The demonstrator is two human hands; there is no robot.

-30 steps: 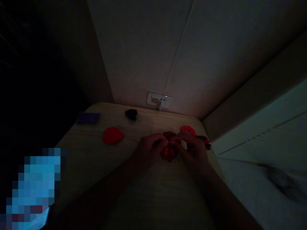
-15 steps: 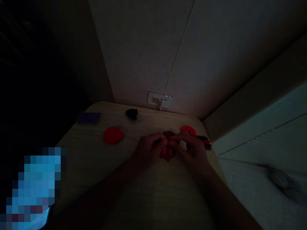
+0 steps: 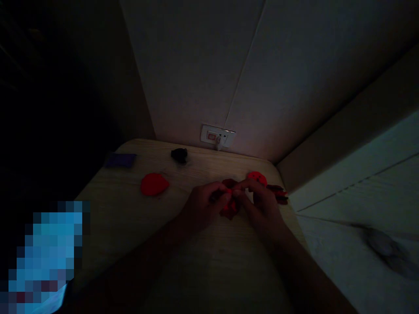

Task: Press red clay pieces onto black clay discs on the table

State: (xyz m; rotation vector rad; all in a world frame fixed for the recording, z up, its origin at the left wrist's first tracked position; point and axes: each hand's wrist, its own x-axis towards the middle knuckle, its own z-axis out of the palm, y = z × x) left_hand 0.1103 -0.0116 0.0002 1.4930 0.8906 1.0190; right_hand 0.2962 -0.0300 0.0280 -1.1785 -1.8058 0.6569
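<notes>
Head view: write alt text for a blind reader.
The left hand and right hand pinch a red object at a dimly lit, wood-grained table. A rounded red piece, black lump and purple item lie farther left.

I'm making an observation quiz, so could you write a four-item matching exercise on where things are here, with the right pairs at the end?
1. purple item
2. black lump
3. socket
4. middle red piece

A. on the wall
B. at the fingertips of the left hand and right hand
C. at the left edge of the table
D. between the purple item and the socket, as seen

Pairs: 1-C, 2-D, 3-A, 4-B
</notes>
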